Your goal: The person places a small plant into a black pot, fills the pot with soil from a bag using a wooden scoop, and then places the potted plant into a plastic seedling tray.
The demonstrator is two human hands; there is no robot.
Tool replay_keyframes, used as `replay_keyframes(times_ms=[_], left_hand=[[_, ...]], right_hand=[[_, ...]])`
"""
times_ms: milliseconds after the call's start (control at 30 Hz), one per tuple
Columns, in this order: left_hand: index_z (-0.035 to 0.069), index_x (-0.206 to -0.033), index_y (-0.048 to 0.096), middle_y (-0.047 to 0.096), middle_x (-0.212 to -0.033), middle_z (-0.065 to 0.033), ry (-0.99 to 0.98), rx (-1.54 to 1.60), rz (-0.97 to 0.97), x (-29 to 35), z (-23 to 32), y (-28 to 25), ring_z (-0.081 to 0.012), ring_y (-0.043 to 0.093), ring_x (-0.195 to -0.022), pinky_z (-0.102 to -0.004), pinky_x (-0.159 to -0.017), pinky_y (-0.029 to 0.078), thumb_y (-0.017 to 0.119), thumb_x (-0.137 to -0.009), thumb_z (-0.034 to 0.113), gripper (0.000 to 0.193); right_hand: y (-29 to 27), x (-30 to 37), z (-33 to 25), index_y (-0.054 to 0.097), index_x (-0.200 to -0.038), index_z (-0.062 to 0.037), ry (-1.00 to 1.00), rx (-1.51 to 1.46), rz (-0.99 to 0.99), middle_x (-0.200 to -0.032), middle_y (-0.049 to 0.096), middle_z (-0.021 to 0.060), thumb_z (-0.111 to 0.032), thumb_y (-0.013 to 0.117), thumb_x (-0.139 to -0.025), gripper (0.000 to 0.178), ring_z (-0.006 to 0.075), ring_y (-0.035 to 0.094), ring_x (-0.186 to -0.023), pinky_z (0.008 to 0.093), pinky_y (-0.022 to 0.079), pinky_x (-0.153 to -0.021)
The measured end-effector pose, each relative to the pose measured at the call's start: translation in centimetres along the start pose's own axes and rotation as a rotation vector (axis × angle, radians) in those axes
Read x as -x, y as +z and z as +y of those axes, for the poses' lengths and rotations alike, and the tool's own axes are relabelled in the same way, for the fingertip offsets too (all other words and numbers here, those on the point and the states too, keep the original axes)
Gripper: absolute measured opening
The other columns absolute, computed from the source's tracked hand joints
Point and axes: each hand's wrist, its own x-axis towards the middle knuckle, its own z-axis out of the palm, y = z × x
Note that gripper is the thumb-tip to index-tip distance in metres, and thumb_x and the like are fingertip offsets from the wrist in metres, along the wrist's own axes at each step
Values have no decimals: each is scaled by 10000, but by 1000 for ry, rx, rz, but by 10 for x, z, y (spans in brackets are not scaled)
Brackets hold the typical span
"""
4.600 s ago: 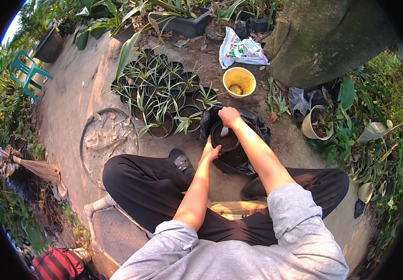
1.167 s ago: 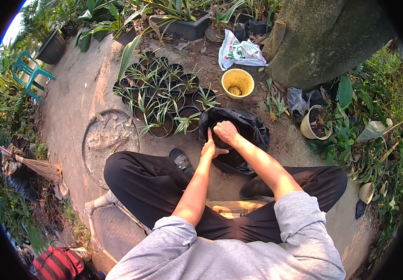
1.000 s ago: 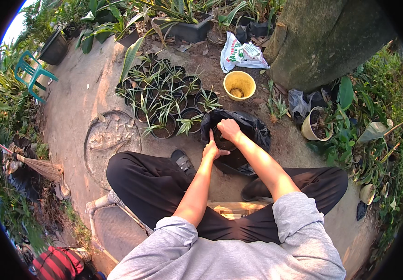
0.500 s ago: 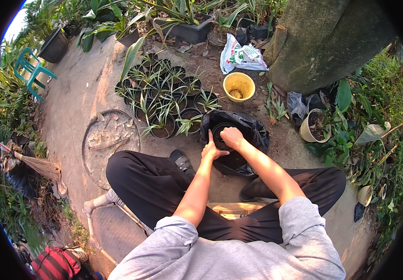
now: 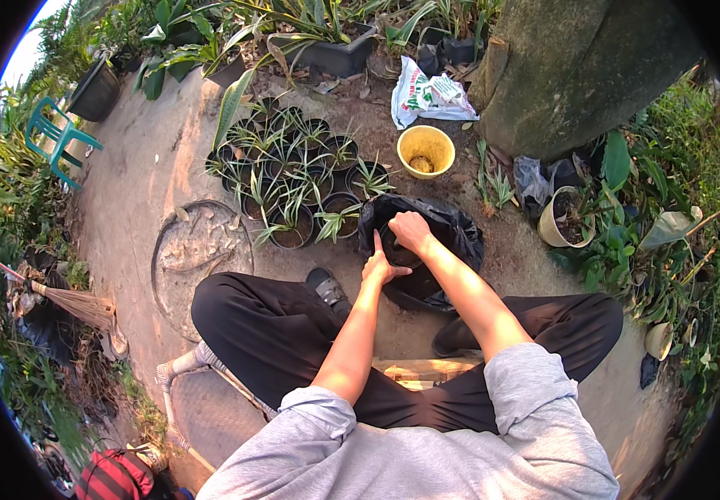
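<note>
Black pot [image 5: 395,252] lies under curled right hand [image 5: 411,231], left hand [image 5: 380,268] spread along its rim, grips unclear.

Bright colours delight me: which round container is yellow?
The round yellow plastic bucket just beyond the black plastic bag; the clustered round pots are black, the tilted round pot cream.

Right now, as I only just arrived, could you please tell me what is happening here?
A person sits working at a round black pot inside an open black plastic bag. The left hand, thumb and index finger spread, lies along the pot's near-left side; the right hand is closed in a fist over the pot, and whether it grips something is hidden. Leafy potted plants stand grouped to the left, and a yellow bucket stands just beyond the bag.
</note>
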Motion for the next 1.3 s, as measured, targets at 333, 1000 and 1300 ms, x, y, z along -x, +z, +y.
replay_keyframes(times_ms=[333,1000,1300], left_hand=[[251,-1535,-181,617,-1269,-214,24,2,24,0,-5,2,-358,615,-1156,-444,-982,495,944,-525,424,1522],[228,-1519,-227,613,-1275,-219,43,4,18,-1,-8,7,-358,613,-1161,-439,-981,492,938,-549,411,1527],[237,-1522,-221,605,-1285,-220,53,24,14,-4,-9,7,-353,610,-1166,-439,-985,489,935,-554,401,1516]], right_hand=[[-10,18,-3,719,-787,-13,19,-37,-199,-865,709,184,-52,703,-675,120,348,705,-864,425,580,-738],[-12,25,19,703,-802,-40,87,-11,-125,-835,700,179,-74,636,-741,97,366,695,-808,457,565,-713],[-15,36,38,713,-843,-85,99,-54,-168,-836,709,146,-124,658,-731,130,340,693,-814,447,556,-734]])
